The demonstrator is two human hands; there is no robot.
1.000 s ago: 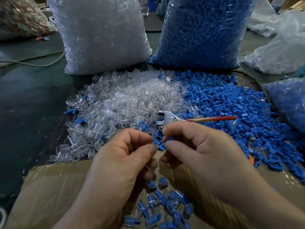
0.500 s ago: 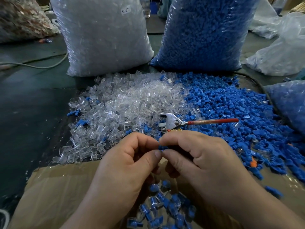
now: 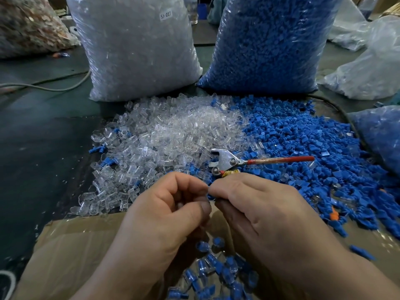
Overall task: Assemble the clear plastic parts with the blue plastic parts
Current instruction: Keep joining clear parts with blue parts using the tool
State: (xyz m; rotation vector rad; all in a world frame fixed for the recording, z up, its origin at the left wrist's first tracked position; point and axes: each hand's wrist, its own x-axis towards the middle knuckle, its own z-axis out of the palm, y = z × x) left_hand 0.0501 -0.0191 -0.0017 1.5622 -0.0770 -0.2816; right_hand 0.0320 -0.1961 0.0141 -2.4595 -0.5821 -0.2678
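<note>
Head view looks down on two hands meeting over the far edge of a cardboard box (image 3: pixel 71 245). The left hand (image 3: pixel 164 213) and right hand (image 3: pixel 259 213) both have fingers curled, thumb and forefinger of each pinching one small piece (image 3: pixel 209 197) where the fingertips touch. Only a sliver of blue shows, so I cannot tell which way it points or how its long axis lies. Below the hands, assembled pieces (image 3: pixel 216 271), clear with blue, lie jumbled in the box. Just beyond the right knuckles lies a plier-like tool (image 3: pixel 227 162), metal head to the left and red handle running straight out to the right, across the seam between the clear parts pile (image 3: pixel 173 135) and the blue parts pile (image 3: pixel 303 148). The clear pile's near edge touches the box. Behind the piles a bag of clear parts (image 3: pixel 134 50) and a bag of blue parts (image 3: pixel 270 44) stand upright, walling off the far side. Another blue bag (image 3: pixel 381 135) crowds the right edge. Open room lies to the left, where the dark surface (image 3: pixel 39 148) stretches away, crossed far back by a cable (image 3: pixel 54 88).
</note>
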